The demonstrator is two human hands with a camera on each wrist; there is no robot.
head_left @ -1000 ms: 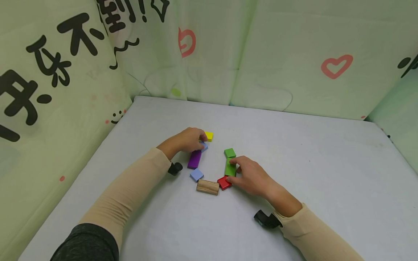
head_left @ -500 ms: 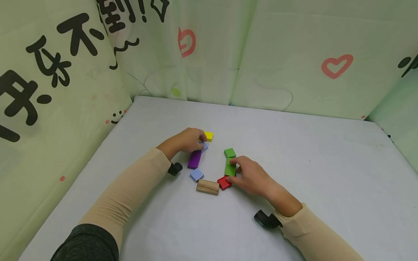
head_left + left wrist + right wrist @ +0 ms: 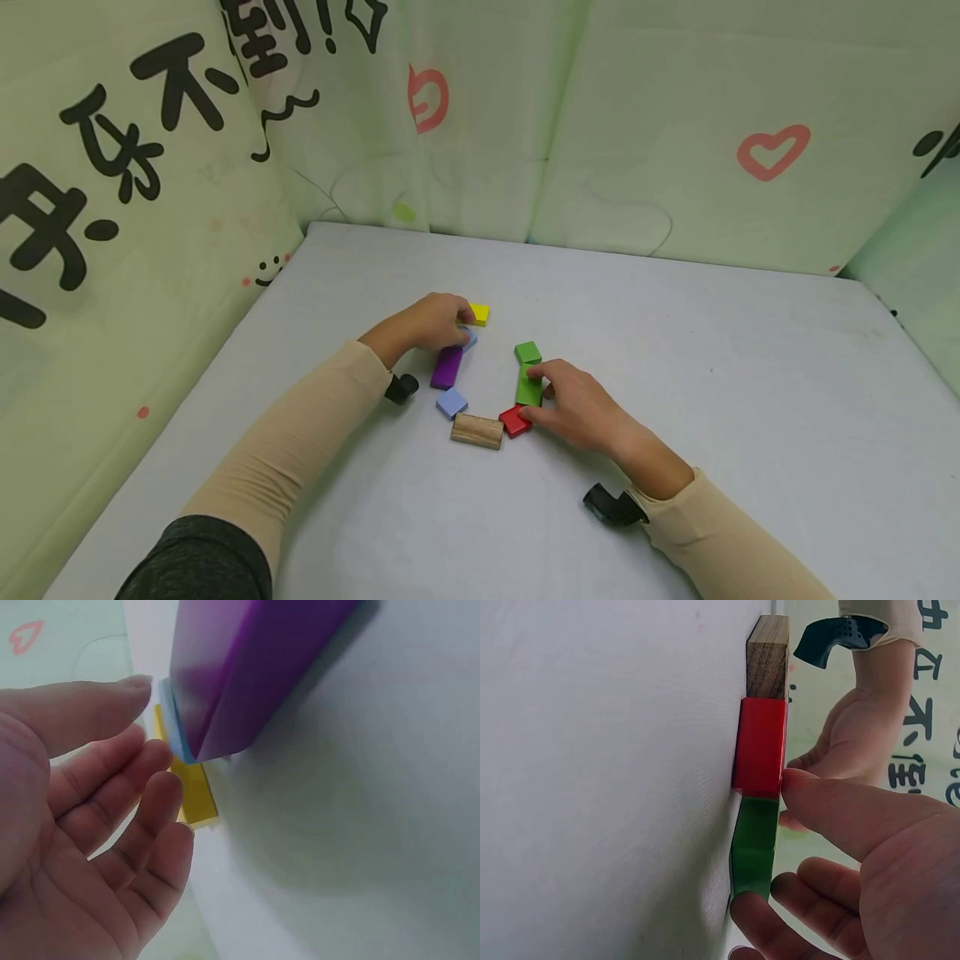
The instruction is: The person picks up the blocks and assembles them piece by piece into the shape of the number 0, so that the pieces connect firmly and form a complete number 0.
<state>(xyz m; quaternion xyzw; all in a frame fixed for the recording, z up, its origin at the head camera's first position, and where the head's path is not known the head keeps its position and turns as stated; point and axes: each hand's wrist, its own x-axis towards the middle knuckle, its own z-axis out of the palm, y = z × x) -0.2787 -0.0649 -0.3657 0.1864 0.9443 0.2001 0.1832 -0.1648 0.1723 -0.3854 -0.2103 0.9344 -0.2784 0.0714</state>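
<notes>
In the head view, my left hand (image 3: 437, 321) is over the far end of a row of blocks. Its thumb is by a light blue block (image 3: 470, 338), its fingers by a yellow block (image 3: 481, 314); the left wrist view shows these fingers bent loosely, gripping neither block. A purple block (image 3: 447, 367) lies just nearer. My right hand (image 3: 576, 406) rests on the other side, thumb at a red block (image 3: 761, 746) and fingertips at a long green block (image 3: 528, 385). Part of the yellow block is hidden behind my left fingers.
A small green block (image 3: 528, 352) adjoins the long green one. Another light blue block (image 3: 452, 403) and a wood-grain block (image 3: 477, 431) join the two sides at the front. All lie on a white tabletop (image 3: 712, 400), with printed pale green curtains (image 3: 652, 117) around it.
</notes>
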